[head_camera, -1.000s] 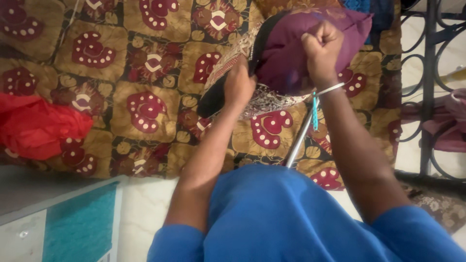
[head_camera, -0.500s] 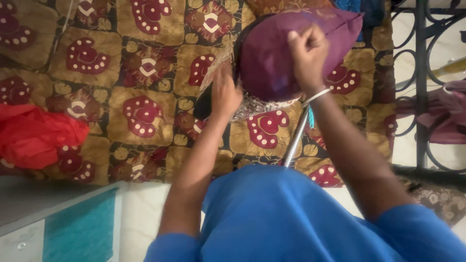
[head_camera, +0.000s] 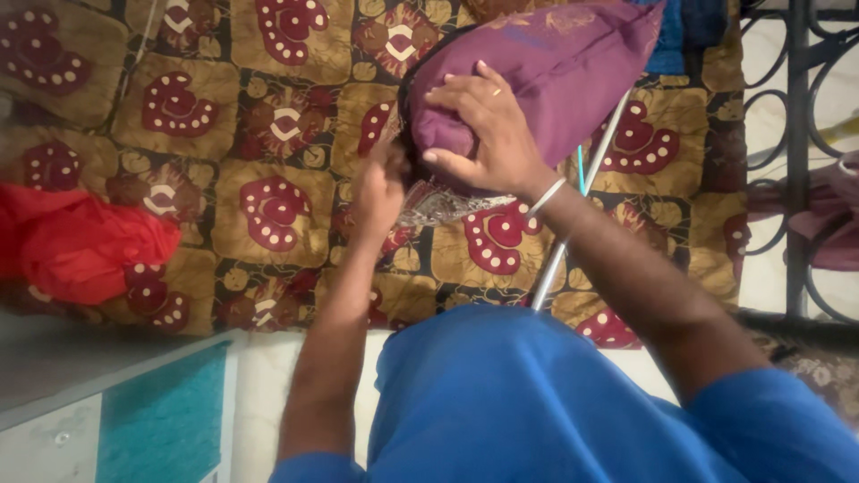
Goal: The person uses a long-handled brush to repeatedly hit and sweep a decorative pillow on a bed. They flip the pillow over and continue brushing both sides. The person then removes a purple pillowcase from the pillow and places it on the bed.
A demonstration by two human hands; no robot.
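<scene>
- Purple pillow (head_camera: 555,63) lies at the top of the patterned brown-and-maroon bedspread (head_camera: 268,134), its near end partly inside a dark embroidered cover (head_camera: 443,201).
- Far left: a red cloth (head_camera: 80,241) bunched on the bedspread, well apart from the work.
- Left hand (head_camera: 380,192): fingers closed on the cover's edge just beside the pillow's end; the grip itself is hidden behind the hand.
- Right hand (head_camera: 488,134): fingers spread wide and flat, pressing on the pillow's rounded end, pinching nothing.
- Judgement: the pillow looks light, soft and compressible, and its cloth not slippery; best held by squeezing the stuffed end or a corner.
- Right: a thin metal rod (head_camera: 573,215) lies under the forearm, and black ironwork (head_camera: 796,161) stands beyond.
</scene>
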